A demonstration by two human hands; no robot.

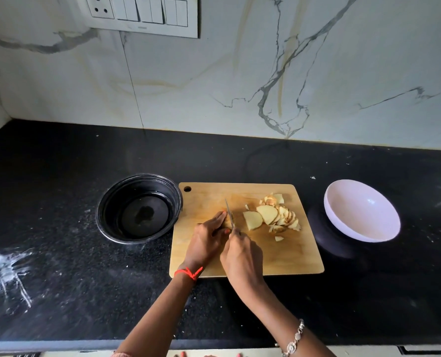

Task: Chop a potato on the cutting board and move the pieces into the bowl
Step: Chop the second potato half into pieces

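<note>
A black bowl (139, 209) is set left of the cutting board (286, 256), which lies near the surface's (60, 292) front edge. A remaining potato piece (227, 222) is pinned by the left hand (207, 238), fingers curled. A knife (229, 213) is gripped by the right hand (241, 256). Slices (273, 216) are heaped toward the board's far right corner. A white bowl (362, 211) sits right.
</note>
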